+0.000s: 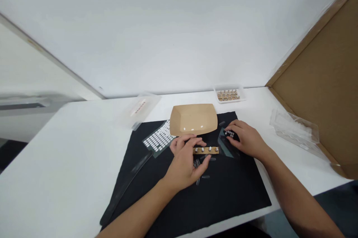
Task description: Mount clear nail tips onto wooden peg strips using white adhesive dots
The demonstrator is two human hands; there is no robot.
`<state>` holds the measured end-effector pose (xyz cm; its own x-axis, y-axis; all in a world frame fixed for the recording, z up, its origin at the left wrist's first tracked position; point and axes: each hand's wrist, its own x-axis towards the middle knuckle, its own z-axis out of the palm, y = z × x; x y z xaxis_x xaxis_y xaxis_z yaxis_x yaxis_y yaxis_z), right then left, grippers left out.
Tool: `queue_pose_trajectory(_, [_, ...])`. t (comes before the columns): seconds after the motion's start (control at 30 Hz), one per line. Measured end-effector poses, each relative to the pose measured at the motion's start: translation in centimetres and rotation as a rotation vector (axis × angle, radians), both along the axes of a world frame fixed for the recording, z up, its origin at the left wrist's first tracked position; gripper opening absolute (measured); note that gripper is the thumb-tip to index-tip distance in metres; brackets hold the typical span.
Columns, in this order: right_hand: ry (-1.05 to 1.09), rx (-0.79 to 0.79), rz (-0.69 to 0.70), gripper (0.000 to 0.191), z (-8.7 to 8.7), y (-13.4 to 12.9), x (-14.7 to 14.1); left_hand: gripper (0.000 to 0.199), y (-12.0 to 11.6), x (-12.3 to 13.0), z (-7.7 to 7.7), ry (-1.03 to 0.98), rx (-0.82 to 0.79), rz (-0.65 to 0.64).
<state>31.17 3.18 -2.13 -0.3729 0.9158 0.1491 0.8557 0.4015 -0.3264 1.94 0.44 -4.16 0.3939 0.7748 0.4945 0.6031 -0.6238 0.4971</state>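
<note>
My left hand (pixel 186 159) hovers over the black mat with its fingers spread. Between its thumb and fingertips runs a narrow wooden strip (pixel 206 150) bearing several metal studs, some topped with white ovals; the hand hides its left end. At the right, my right hand (pixel 247 139) has thumb and fingers around a small dark sheet of pale round dots (pixel 229 133). A dark green glossy backing sheet (pixel 225 146) lies beneath that hand. Clear nail tips (pixel 206 177) are scattered below the strip. Further left, a sheet of white oval stickers (pixel 159 139) reaches the tray.
The brown paper tray (pixel 195 115) holds a few white ovals. Behind it stands a clear box (pixel 229 94) of studded strips. A plastic sleeve (pixel 142 108) lies back left, a transparent case (pixel 296 128) at right beside a cardboard box (pixel 319 81). A dark band (pixel 125 185) crosses the black mat (pixel 223 197).
</note>
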Motion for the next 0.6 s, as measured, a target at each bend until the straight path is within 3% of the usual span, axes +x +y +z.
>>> queue_pose_trajectory(0.27, [-0.054,-0.013,-0.136,0.015,-0.3,0.3,1.0,0.046,-0.1,0.0,0.0,-0.015,0.017,-0.003])
queue_pose_trajectory(0.6, [0.034,-0.038,0.070,0.016,0.1,0.8,2.3,0.046,0.0,-0.1,-0.2,-0.004,0.018,-0.005])
